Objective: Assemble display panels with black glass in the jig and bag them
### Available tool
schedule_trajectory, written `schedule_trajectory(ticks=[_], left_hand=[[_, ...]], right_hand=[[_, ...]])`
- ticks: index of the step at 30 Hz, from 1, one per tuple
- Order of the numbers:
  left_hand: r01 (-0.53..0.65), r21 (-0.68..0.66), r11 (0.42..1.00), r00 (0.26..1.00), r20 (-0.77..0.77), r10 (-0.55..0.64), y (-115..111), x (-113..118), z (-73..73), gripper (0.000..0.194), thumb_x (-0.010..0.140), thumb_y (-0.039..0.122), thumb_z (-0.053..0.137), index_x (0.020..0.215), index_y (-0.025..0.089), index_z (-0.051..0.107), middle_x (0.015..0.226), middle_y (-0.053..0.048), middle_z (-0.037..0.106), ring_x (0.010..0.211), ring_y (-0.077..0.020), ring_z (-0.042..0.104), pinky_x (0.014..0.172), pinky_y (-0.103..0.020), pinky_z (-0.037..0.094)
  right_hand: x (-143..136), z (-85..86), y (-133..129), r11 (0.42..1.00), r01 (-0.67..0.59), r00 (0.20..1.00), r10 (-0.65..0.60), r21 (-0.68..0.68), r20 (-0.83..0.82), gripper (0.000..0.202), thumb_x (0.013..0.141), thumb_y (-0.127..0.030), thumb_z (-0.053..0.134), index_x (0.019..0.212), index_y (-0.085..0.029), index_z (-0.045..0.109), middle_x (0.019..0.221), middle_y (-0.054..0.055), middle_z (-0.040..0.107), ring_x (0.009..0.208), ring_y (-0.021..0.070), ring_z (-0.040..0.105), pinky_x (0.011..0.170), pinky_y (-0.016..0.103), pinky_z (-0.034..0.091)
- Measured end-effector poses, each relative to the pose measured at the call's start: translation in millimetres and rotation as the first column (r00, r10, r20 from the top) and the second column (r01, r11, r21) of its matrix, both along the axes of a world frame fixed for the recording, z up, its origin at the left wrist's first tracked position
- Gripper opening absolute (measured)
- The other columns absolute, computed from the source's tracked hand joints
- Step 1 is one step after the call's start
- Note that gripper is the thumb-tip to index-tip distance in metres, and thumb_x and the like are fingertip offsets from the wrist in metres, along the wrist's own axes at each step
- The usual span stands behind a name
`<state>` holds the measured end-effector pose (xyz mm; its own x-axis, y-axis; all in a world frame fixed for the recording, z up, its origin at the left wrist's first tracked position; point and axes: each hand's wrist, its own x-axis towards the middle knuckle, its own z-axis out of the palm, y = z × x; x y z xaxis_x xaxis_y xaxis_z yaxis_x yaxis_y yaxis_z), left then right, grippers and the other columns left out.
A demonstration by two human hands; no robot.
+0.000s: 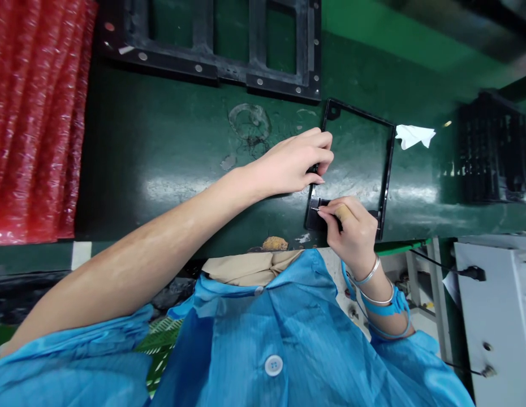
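A thin black rectangular frame (389, 169) lies on the green table, slightly turned. My left hand (303, 161) is closed around its left side, fingers curled over the edge and thumb below. At the frame's lower left corner, my right hand (352, 229) pinches a small thin tool with a metal tip (315, 209). That tip points left and lies at the dark corner piece; I cannot tell whether it touches. The rest of the tool is hidden by my fingers.
A large black fixture (229, 68) with openings lies beyond my left hand. Red bubble-wrap sheets (38, 118) are at the far left. White tissue (414, 135) lies right of the frame, with a black rack (494, 150) farther right. A grey machine (487, 305) stands below.
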<state>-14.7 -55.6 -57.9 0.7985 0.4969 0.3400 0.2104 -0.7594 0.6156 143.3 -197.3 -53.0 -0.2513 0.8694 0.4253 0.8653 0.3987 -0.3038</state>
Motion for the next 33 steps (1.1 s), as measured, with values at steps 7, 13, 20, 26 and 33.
schedule_trajectory(ticks=[7, 13, 20, 26, 33], left_hand=[[0.002, -0.015, 1.000, 1.000, -0.021, -0.003, 0.1, -2.2, 1.4, 0.014, 0.080, 0.016, 0.074, 0.077, 0.016, 0.061, 0.095, -0.006, 0.060, 0.099, -0.0255, 0.057, 0.080, -0.037, 0.045], [0.001, -0.031, 1.000, 1.000, 0.000, -0.001, 0.4, -2.1, 0.4, 0.014, 0.079, 0.014, 0.075, 0.076, 0.017, 0.061, 0.094, -0.006, 0.060, 0.098, -0.0249, 0.056, 0.081, -0.037, 0.045], [-0.004, -0.034, 0.999, 1.000, -0.006, 0.004, -0.1, -1.2, 0.0, 0.015, 0.079, 0.014, 0.075, 0.076, 0.016, 0.060, 0.094, -0.006, 0.060, 0.100, -0.0257, 0.056, 0.081, -0.036, 0.045], [-0.004, -0.031, 0.999, 1.000, -0.003, 0.004, -0.2, -1.4, 0.4, 0.015, 0.082, 0.017, 0.072, 0.075, 0.017, 0.059, 0.094, -0.006, 0.061, 0.100, -0.0255, 0.057, 0.080, -0.036, 0.045], [0.024, -0.011, 1.000, 0.999, -0.043, -0.025, 0.2, -2.4, 3.2, 0.018, 0.082, 0.017, 0.072, 0.073, 0.017, 0.057, 0.092, -0.005, 0.060, 0.099, -0.0241, 0.056, 0.078, -0.034, 0.043]], right_hand=[[-0.6, -7.4, -1.1, 0.991, 0.127, 0.987, -0.122, 0.042, -0.103, 0.016, 0.093, -0.013, 0.055, 0.081, -0.022, 0.060, 0.074, 0.002, 0.065, 0.071, 0.0166, 0.062, 0.065, 0.030, 0.050], [3.7, 3.3, -1.4, 0.997, 0.021, 0.990, -0.031, -0.074, -0.137, 0.009, 0.092, -0.016, 0.060, 0.086, -0.022, 0.064, 0.081, 0.003, 0.068, 0.077, 0.0170, 0.064, 0.067, 0.030, 0.052], [6.9, 9.1, -1.8, 0.992, -0.021, 0.995, 0.008, -0.124, -0.102, 0.007, 0.091, -0.017, 0.060, 0.088, -0.021, 0.065, 0.082, 0.004, 0.068, 0.079, 0.0177, 0.065, 0.070, 0.031, 0.053], [-0.1, 6.4, -2.3, 0.992, 0.022, 0.995, -0.034, -0.121, -0.097, 0.011, 0.092, -0.017, 0.059, 0.083, -0.021, 0.064, 0.079, 0.003, 0.067, 0.076, 0.0173, 0.063, 0.070, 0.031, 0.051], [3.4, -3.3, -0.5, 0.978, 0.204, 0.970, -0.209, -0.052, -0.124, 0.018, 0.093, -0.018, 0.054, 0.079, -0.023, 0.064, 0.076, 0.003, 0.067, 0.074, 0.0182, 0.064, 0.068, 0.032, 0.050]])
